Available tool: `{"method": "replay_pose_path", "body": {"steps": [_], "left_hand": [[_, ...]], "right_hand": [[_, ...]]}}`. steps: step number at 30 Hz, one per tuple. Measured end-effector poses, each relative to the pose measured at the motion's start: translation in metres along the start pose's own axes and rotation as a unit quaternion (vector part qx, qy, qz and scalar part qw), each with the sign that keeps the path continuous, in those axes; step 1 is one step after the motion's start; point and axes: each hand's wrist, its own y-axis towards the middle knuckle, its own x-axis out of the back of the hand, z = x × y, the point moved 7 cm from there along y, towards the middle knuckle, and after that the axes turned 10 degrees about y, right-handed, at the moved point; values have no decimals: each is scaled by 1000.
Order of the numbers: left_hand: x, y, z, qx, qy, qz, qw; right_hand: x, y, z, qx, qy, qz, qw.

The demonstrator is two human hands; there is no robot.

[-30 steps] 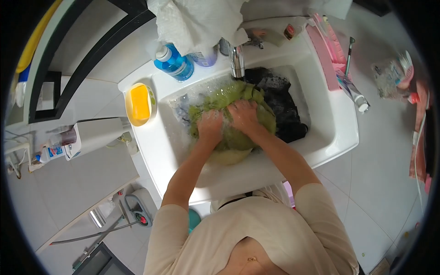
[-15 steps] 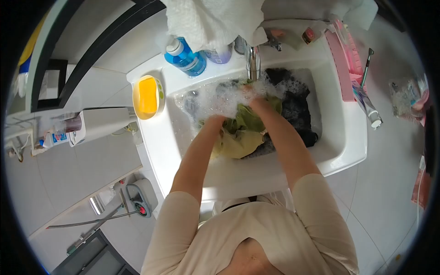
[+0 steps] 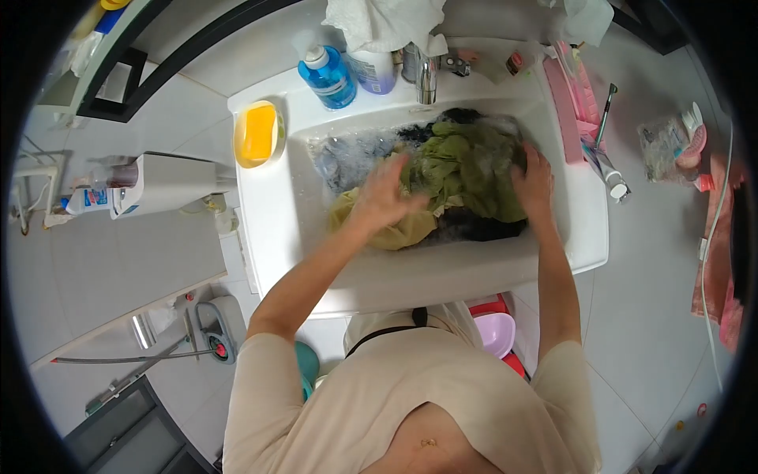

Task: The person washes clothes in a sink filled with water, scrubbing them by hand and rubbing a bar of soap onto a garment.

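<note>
Two bare hands at a soaked green cloth point(image 3: 478, 162)

The fingers of the left hand point(image 3: 388, 197) are spread wide, thumb held well out, above a pale yellow cloth point(image 3: 407, 231) and at the near left edge of the green one. They are blurred, so whether they touch the fabric is hard to say. The fingers of the right hand point(image 3: 535, 180) are stretched out and slightly parted, lying along the green cloth's right edge, seemingly without a grip.

The green cloth is bunched in the right half of the sink point(image 3: 584, 245), over a black cloth point(image 3: 483, 227) that shows below it. Foamy water lies to the left. The step in hand appears to be turning and gathering wet fabric; the next move would call for closing both sets of fingers on heavy, slippery folds.

Beyond the cloth stands a chrome tap point(image 3: 426, 83). Left of it, on the ledge, is a blue bottle point(image 3: 332, 85); at the left corner, yellow soap point(image 3: 258, 133) sits in a dish.
</note>
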Motion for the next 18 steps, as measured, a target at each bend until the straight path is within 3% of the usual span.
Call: {"method": "replay_pose_path", "body": {"steps": [1, 3, 4, 5, 7, 9, 12, 14, 15, 16, 18], "left_hand": [[-15, -26, 11, 0, 112, 46, 993], [-25, -50, 13, 59, 305, 163, 937], [-29, -51, 24, 105, 254, 172, 946], [-38, -48, 40, 148, 203, 178, 951], [-45, -37, 59, 197, 30, 133, 971], [-42, -33, 72, 208, -207, 37, 955], [30, -16, 23, 148, -346, -49, 925], [94, -11, -16, 163, -393, -89, 901], [113, -11, -26, 170, -417, -108, 887], [124, -10, -30, 132, -435, -125, 882], [147, -7, -30, 55, -470, -156, 867]], "right_hand": [[7, -12, 28, 76, -24, -31, 996], [-14, -34, 97, 162, 6, 59, 985], [-50, -45, 116, 124, -39, 219, 967], [-80, -65, 134, 236, -79, 257, 934], [-110, -71, 146, 345, -140, 185, 910], [-117, -50, 144, 266, -101, 223, 932], [-114, -18, 140, 141, 49, 241, 959], [-98, 1, 141, 55, 173, 235, 955], [-76, 8, 142, -120, 324, 256, 903], [-69, 22, 146, -68, 372, 183, 908], [-33, 37, 158, -44, 368, 136, 919]]}}
